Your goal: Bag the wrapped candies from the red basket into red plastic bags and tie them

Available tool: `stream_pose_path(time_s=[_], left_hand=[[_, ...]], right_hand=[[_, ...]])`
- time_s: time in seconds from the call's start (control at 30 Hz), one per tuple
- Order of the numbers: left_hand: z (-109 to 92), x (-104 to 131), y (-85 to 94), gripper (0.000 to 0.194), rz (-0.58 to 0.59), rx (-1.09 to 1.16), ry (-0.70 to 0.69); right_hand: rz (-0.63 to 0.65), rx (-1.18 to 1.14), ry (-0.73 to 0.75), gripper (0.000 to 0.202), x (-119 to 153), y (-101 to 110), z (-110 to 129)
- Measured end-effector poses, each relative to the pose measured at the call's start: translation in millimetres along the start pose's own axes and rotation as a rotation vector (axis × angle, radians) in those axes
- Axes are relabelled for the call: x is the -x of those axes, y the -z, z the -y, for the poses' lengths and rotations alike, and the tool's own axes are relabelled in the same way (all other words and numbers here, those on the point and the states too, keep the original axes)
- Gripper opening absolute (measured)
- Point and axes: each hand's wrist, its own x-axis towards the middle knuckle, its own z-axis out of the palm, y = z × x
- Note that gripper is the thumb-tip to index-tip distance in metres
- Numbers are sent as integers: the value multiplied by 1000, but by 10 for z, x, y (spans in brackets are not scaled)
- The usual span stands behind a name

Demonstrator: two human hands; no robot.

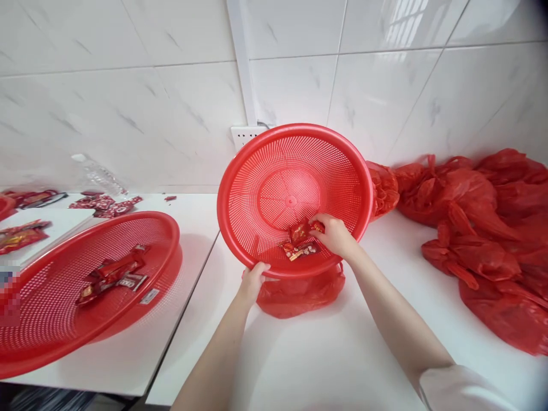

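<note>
A red plastic mesh basket (295, 132) is tilted towards me over the white table. My left hand (253, 281) grips its near rim, thumb on top and the other fingers mostly hidden below. Several small wrapped snack packets (298, 233) lie at the low side of the basket. Inside, my right hand (334, 233) has its fingers closed around a small red packet (317, 227), partly hidden by them. Directly under the near rim sits a red plastic bag (295, 294); I cannot tell whether my left fingers also touch it.
To the left, a second red basket (171, 228) holds several packets (113, 271). Behind it are a clear plastic bottle (100, 174) and loose packets (115, 206). Filled red bags (479, 228) are heaped at right. A tiled wall (291, 85) with a power strip (246, 134) bounds the back.
</note>
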Motion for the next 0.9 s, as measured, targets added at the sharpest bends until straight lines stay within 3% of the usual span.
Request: stream_pose_path(time_s=[0.1, 0.2, 0.27, 0.4, 0.63, 0.9], left_hand=[[-11, -38, 37, 38, -15, 6, -48], [-40, -83, 70, 41, -51, 34, -116], [-65, -109, 91, 44, -100, 53, -163], [-125, -140, 136, 47, -170, 74, -190], [-195, -146, 173, 54, -147, 125, -234], [-166, -152, 162, 56, -149, 93, -262]], right_hand=[[63, -465, -2, 21, 38, 95, 41], [331, -844, -52, 26, 105, 152, 125], [487, -940, -49, 26, 149, 177, 197], [659, -832, 28, 18, 211, 143, 328], [471, -295, 200, 17, 221, -189, 388], [489, -215, 163, 12, 213, -146, 388]])
